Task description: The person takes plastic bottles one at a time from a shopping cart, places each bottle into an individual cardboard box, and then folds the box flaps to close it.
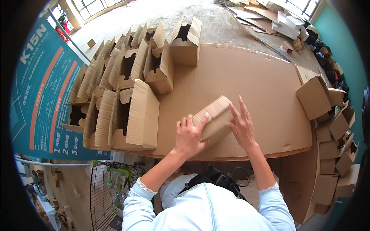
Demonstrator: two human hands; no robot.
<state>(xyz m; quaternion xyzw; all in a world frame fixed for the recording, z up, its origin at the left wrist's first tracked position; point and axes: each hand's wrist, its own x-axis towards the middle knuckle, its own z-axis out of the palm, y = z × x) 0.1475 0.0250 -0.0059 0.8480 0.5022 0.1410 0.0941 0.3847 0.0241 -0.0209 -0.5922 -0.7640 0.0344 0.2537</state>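
A small brown cardboard box point(216, 121) is tilted over the near part of the cardboard-covered table point(246, 81). My left hand point(189, 133) grips its left end, the thumb lying across the upper face. At the box's right end, my right hand point(243, 125) has its fingers stretched out and apart, the fingertips by the box's far corner. Left of my hands stands an upright box with raised flaps point(144, 115), its dark inside showing.
Rows of upright boxes with raised flaps point(160, 77) fill the table's left side, beside a teal printed panel point(42, 88). More boxes point(314, 98) are heaped along the right edge. Below on the left is a black wire basket point(102, 192) with plastic bottles. Scrap cardboard point(262, 17) litters the far floor.
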